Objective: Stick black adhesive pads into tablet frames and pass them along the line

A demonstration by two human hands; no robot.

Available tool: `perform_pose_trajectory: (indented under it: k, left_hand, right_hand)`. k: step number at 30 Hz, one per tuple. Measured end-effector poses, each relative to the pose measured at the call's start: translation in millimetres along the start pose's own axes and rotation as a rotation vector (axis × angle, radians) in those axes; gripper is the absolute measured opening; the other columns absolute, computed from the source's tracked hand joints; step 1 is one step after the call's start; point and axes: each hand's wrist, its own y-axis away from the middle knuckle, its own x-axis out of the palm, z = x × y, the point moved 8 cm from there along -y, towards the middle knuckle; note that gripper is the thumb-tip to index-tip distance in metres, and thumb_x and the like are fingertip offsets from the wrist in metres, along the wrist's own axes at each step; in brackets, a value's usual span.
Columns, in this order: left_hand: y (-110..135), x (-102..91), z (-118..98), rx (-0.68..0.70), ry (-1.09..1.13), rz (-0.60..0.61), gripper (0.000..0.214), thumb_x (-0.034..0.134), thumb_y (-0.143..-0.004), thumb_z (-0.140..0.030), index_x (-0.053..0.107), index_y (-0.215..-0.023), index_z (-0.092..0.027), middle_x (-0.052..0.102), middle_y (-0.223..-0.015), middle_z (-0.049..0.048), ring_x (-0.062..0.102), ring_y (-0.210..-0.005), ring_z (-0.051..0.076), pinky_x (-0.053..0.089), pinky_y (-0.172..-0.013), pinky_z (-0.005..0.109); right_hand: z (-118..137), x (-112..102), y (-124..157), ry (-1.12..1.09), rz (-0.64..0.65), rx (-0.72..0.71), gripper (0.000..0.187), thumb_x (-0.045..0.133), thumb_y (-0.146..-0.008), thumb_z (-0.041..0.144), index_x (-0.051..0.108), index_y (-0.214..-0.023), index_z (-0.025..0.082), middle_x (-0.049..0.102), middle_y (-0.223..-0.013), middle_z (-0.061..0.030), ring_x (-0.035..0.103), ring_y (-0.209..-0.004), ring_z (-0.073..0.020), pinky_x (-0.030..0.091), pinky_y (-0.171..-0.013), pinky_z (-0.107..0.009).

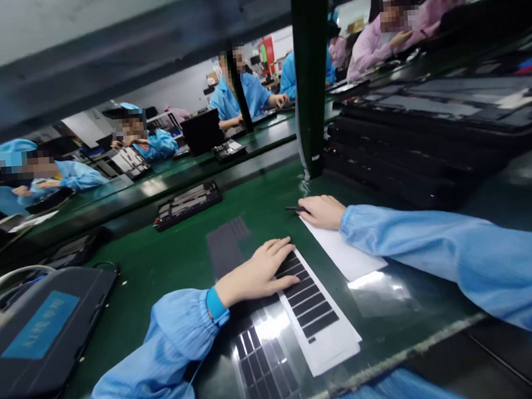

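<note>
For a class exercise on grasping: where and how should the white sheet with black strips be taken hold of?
Pinch the bare white margin at the near end of the white sheet, coming from the person's side. That end lies uncovered, while the left hand rests on the far end. The black strips fill the middle, so a grip there would probably touch them.
</note>
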Motion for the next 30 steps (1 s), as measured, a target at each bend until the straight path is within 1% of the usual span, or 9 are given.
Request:
perform_pose_trajectory:
  k: [4, 6, 8, 11, 15, 18, 21, 24, 30]
  left_hand:
    - [2, 7.3, 6, -0.012, -0.011, -0.045, 0.058, 0.046, -0.087, -0.045, 0.034, -0.133, -0.013, 0.036, -0.140, 0.0179, 0.032, -0.131, 0.025, 0.033, -0.106, 0.044]
    - [0, 7.9, 8, -0.008, -0.007, -0.101, 0.055, 0.045, -0.088, -0.045, 0.036, -0.132, -0.013, 0.036, -0.140, 0.0166, 0.033, -0.129, 0.024, 0.032, -0.106, 0.043]
    - [-2, 7.4, 8, 0.016, -0.039, -0.149, 0.046, 0.043, -0.089, -0.042, 0.044, -0.126, -0.015, 0.040, -0.137, 0.0138, 0.036, -0.124, 0.024, 0.033, -0.104, 0.042]
    - [-4, 4.7, 13, 0.010, -0.128, -0.188, 0.033, 0.043, -0.090, -0.036, 0.055, -0.115, -0.017, 0.050, -0.128, 0.0101, 0.041, -0.112, 0.024, 0.036, -0.098, 0.042]
    - [-3, -8.4, 31, -0.139, -0.224, -0.267, 0.029, 0.046, -0.088, -0.032, 0.057, -0.109, -0.016, 0.052, -0.123, 0.0098, 0.042, -0.108, 0.026, 0.035, -0.093, 0.044]
    - [-2, -17.3, 28, -0.123, -0.118, -0.316, 0.025, 0.048, -0.086, -0.028, 0.058, -0.105, -0.015, 0.053, -0.117, 0.0087, 0.042, -0.109, 0.023, 0.035, -0.095, 0.041]
    - [-6, -8.4, 15, 0.009, 0.108, -0.155, 0.021, 0.053, -0.083, -0.029, 0.059, -0.099, -0.018, 0.055, -0.112, 0.0055, 0.046, -0.107, 0.019, 0.035, -0.097, 0.035]
    - [-8, 2.2, 9, 0.065, 0.243, 0.015, 0.021, 0.062, -0.077, -0.032, 0.060, -0.094, -0.020, 0.051, -0.118, 0.0041, 0.044, -0.111, 0.020, 0.032, -0.099, 0.035]
    - [-8, 6.7, 17, 0.033, 0.293, 0.062, 0.033, 0.067, -0.073, -0.037, 0.057, -0.100, -0.020, 0.046, -0.120, 0.0059, 0.038, -0.112, 0.022, 0.029, -0.100, 0.037]
  right_hand:
    - [2, -17, 3, -0.131, -0.024, -0.022, 0.029, 0.046, -0.086, 0.038, 0.061, -0.077, 0.015, 0.063, -0.085, -0.0081, 0.059, -0.082, -0.0178, 0.039, -0.068, -0.025]
    - [5, -38, 12, -0.412, -0.146, -0.017, 0.038, 0.048, -0.085, 0.044, 0.062, -0.067, 0.014, 0.060, -0.067, -0.0050, 0.058, -0.067, -0.0134, 0.041, -0.062, -0.023]
    - [8, -52, 24, -0.724, -0.209, 0.005, 0.050, 0.039, -0.088, 0.049, 0.062, -0.063, 0.012, 0.056, -0.055, -0.0039, 0.053, -0.050, -0.0099, 0.041, -0.051, -0.021]
    - [23, -49, 40, -0.932, -0.099, 0.008, 0.057, 0.031, -0.091, 0.049, 0.059, -0.058, 0.011, 0.055, -0.053, -0.0042, 0.049, -0.038, -0.0073, 0.039, -0.041, -0.020]
    - [46, -37, 53, -0.970, 0.041, -0.091, 0.030, 0.054, -0.083, 0.039, 0.058, -0.066, 0.014, 0.057, -0.058, -0.0002, 0.058, -0.049, -0.0093, 0.045, -0.049, -0.019]
    - [60, -33, 58, -1.000, 0.114, -0.196, 0.017, 0.065, -0.074, 0.031, 0.058, -0.074, 0.016, 0.059, -0.067, 0.0004, 0.059, -0.061, -0.0103, 0.046, -0.056, -0.019]
    - [74, -30, 67, -1.011, 0.188, -0.310, 0.015, 0.065, -0.074, 0.029, 0.058, -0.076, 0.016, 0.060, -0.073, -0.0008, 0.058, -0.066, -0.0109, 0.046, -0.058, -0.020]
    - [84, -30, 76, -0.954, 0.159, -0.418, 0.016, 0.064, -0.076, 0.029, 0.058, -0.072, 0.015, 0.060, -0.073, -0.0025, 0.057, -0.067, -0.0120, 0.045, -0.061, -0.023]
    - [93, -29, 85, -0.887, 0.055, -0.582, 0.016, 0.064, -0.077, 0.026, 0.058, -0.073, 0.012, 0.061, -0.070, -0.0038, 0.055, -0.064, -0.0109, 0.044, -0.059, -0.023]
